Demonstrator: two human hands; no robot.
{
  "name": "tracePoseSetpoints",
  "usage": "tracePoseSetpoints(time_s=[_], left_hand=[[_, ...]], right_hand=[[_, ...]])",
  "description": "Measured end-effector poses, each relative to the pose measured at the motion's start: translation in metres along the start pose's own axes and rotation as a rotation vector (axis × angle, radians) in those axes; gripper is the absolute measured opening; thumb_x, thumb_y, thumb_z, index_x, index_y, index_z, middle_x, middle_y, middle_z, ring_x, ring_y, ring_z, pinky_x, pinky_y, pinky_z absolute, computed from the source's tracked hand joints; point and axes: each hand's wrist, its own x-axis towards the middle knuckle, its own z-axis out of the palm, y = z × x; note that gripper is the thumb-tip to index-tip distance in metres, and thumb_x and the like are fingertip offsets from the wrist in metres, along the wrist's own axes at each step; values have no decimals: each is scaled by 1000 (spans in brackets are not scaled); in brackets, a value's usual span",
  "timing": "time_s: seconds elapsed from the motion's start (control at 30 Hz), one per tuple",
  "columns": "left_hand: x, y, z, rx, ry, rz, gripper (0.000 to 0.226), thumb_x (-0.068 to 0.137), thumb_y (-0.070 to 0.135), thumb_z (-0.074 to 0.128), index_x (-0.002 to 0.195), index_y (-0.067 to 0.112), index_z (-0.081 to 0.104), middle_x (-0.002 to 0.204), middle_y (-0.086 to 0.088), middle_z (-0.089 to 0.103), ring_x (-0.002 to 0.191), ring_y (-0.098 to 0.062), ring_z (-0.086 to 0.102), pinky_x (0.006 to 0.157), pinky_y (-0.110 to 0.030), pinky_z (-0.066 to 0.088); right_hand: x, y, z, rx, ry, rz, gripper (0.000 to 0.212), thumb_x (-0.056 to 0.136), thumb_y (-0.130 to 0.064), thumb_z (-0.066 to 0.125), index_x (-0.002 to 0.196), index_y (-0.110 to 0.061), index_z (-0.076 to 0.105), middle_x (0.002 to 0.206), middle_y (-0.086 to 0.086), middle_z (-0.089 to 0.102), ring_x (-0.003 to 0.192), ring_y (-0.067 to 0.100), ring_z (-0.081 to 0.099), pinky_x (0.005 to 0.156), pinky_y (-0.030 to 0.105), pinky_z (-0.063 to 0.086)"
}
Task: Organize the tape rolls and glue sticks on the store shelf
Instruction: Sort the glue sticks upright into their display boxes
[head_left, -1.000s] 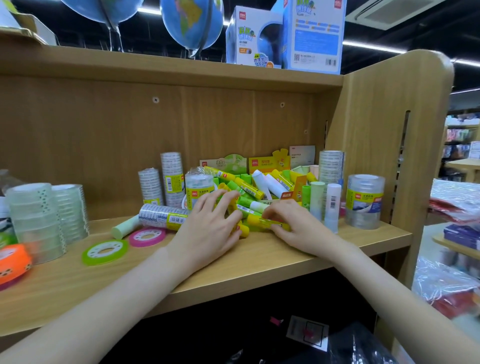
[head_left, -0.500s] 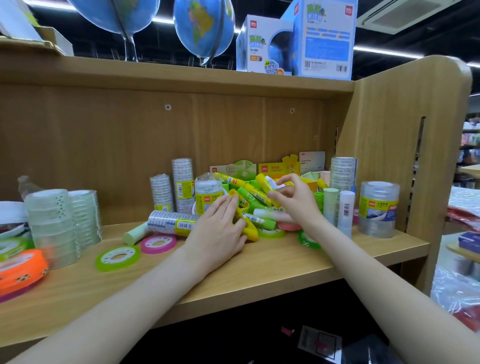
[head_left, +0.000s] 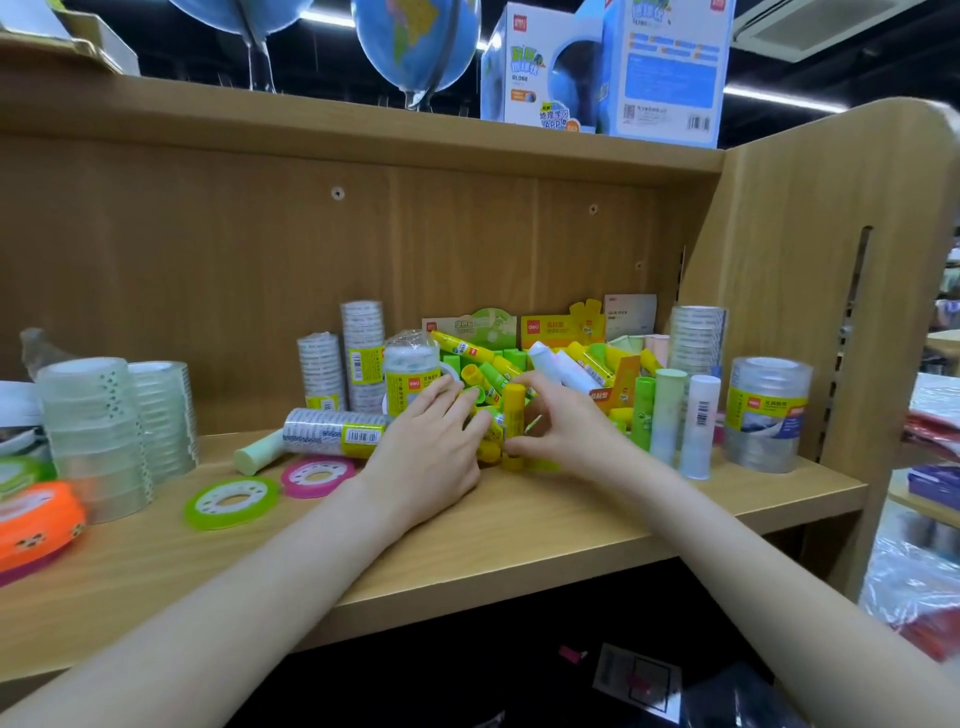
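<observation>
**Two hands at a glue stick pile on a wooden store shelf**

The shelf (head_left: 545, 525) is light wood with a wooden back panel and a side panel at right. A pile of glue sticks (head_left: 519, 369) lies at the centre rear. The right hand (head_left: 563, 434) pinches an upright yellow glue stick (head_left: 513, 415) between thumb and fingers at the pile's front edge. The left hand (head_left: 428, 449) rests flat against the pile, fingers extended and close together, gripping nothing. Wrapped tape rolls (head_left: 766, 413) stand at right; clear tape stacks (head_left: 96, 431) stand at left. Globes (head_left: 415, 41) occupy the upper shelf under ceiling strip lights.
</observation>
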Motion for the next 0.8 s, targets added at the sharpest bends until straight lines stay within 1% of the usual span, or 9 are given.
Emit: tracePoseSetpoints(time_s=[0.1,0.17,0.23,0.3,0.4,0.5,0.63,0.7,0.8], left_hand=[[-1,-1,-3,-12,-4,-13,52,71,25,33,104,2,65,107,-16,67,102,-30,65,101,-39,29],[-3,-2,-3,-29,0,-28,59,72,24,33,122,1,56,113,-16,65,106,-28,63,102,-38,28],[-6,-2,-2,-28,8,-28,68,72,24,40,138,8,37,124,-15,60,111,-28,60,104,-37,26],[-7,-2,-1,-2,9,-4,79,68,24,58,142,20,32,133,-15,54,113,-29,58,106,-38,28],[-5,-1,-2,28,3,23,77,58,29,77,131,28,53,133,-14,54,110,-32,61,100,-42,42],[-5,0,-5,10,-9,-5,68,52,27,81,118,25,64,123,-15,62,102,-29,64,95,-43,46],[-6,1,-5,-12,27,-9,58,49,23,81,106,19,70,107,-11,68,92,-27,66,94,-41,48],[-5,1,-4,-20,29,0,57,50,24,80,106,22,70,108,-10,68,93,-26,66,97,-41,43],[-4,2,-5,-21,-8,-7,58,49,26,81,106,24,70,110,-7,68,94,-24,66,97,-40,43]], right_hand=[[4,-1,9,-24,51,19,63,75,-26,76,128,-17,44,88,-1,55,83,15,54,85,38,48],[3,-1,6,12,39,33,61,75,-24,77,126,-15,46,92,0,59,84,14,57,85,35,50],[-4,1,-4,57,60,17,49,78,-17,73,121,-13,51,95,1,64,83,13,60,84,29,51],[-15,6,-15,-58,50,-47,32,84,-14,65,115,-13,58,98,2,68,82,13,59,82,25,49],[-34,17,-20,-312,-128,-138,30,90,-23,57,119,-17,58,114,-4,62,98,9,45,85,20,35],[-43,22,-19,-320,-167,-176,32,91,-31,57,119,-17,54,117,-4,54,109,13,40,87,17,28],[-50,24,-27,-181,-115,-177,34,83,-35,66,112,-20,55,96,0,57,90,7,42,78,7,28],[-51,24,-27,-163,-126,-170,38,83,-36,67,117,-23,56,85,-4,52,83,1,38,78,6,28],[-44,22,-21,-197,-183,-133,48,85,-41,62,130,-29,49,82,-13,41,85,8,34,75,12,28]])
